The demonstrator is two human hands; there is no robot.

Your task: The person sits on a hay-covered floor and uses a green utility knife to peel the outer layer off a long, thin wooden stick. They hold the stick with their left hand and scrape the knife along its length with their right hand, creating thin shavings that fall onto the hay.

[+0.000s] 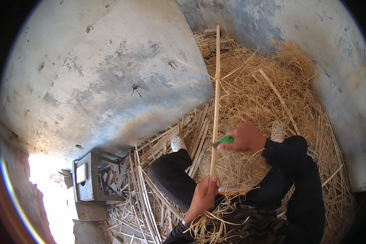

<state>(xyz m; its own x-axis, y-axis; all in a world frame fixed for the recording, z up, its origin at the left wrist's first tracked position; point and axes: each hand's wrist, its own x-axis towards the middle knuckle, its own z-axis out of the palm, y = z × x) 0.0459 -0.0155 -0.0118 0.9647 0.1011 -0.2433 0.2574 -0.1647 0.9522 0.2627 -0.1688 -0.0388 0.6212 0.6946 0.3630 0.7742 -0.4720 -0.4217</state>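
Observation:
A long, pale split strip, which looks like bamboo or cane, runs from my lap away to the far wall. My left hand is closed around its near end. Farther along, my right hand grips a knife with a green handle. Its dark blade lies against the strip, or very near it; motion blur hides the exact contact. Thin shavings curl off the strip farther up. Loose curled shavings lie over my lap by my left wrist.
A heap of straw-coloured shavings fills the corner between the walls. Split strips lie on the floor to my left. Beyond them stands a grey box-like cabinet holding odds and ends. One loose strip rests on the heap.

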